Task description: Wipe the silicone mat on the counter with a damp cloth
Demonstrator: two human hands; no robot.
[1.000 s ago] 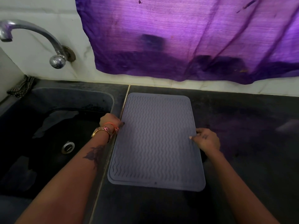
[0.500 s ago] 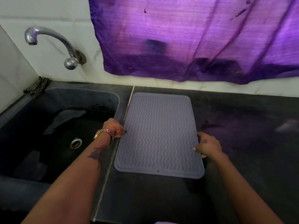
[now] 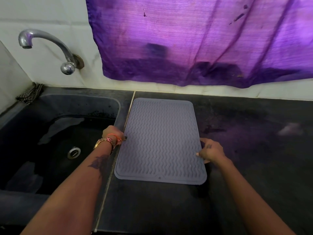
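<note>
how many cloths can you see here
2: a purple cloth hanging on the wall behind the counter, and a checked cloth bunched at the sink's far left corner. Neither hand holds one.

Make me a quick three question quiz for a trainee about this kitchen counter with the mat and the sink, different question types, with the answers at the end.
1. True or false: the grey silicone mat lies flat on the dark counter, to the right of the sink.
2. Multiple choice: where is the left hand? A) on the tap B) at the mat's left edge C) inside the sink
3. Fill in: the checked cloth lies at the sink's far ____ corner.

Key:
1. True.
2. B; the right hand is at the mat's right edge.
3. Left, below the tap; neither hand holds it.
</note>
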